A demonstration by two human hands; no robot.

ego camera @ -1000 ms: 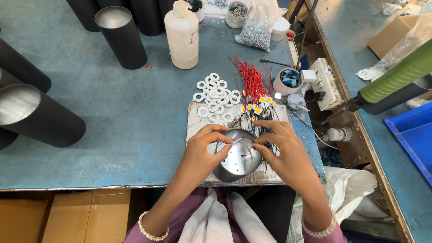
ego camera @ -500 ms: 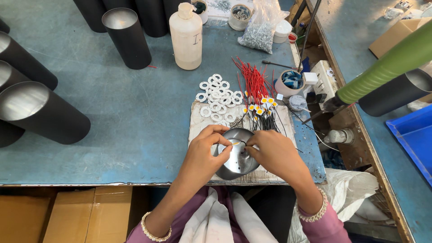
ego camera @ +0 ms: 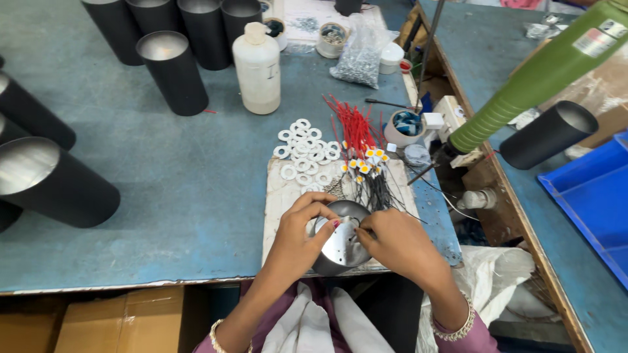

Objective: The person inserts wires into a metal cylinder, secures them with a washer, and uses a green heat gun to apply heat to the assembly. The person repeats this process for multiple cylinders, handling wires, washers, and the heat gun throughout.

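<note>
**Both hands on a round metal disc at the near edge**

While the blue surface [ego camera: 163, 170] fills most of the view, black cylinders [ego camera: 55, 186] lie and stand along its left side and far edge, their insides bright metal. Off to the right, a green tube [ego camera: 536, 85] slants above a second blue-topped bench, with another black cylinder [ego camera: 548, 134] lying under it and a blue bin [ego camera: 589, 202] at the right edge. A white plastic bottle [ego camera: 257, 68] stands upright near the middle of the far side, with a clear bag of small parts [ego camera: 360, 55] to its right. Nearer the person, a pale worn board [ego camera: 288, 196] lies on the surface; white rings [ego camera: 306, 147] are scattered over its far end and beyond, and a bundle of red and black wires [ego camera: 356, 140] with small yellow pieces sits just beside them. At the board's near end, the left hand [ego camera: 297, 235] has its grip closed on the rim of a shiny round metal disc [ego camera: 340, 245], which is tilted toward the camera. The right hand [ego camera: 396, 242] pinches its fingertips together on something tiny at the disc's right edge; what it is cannot be told
</note>
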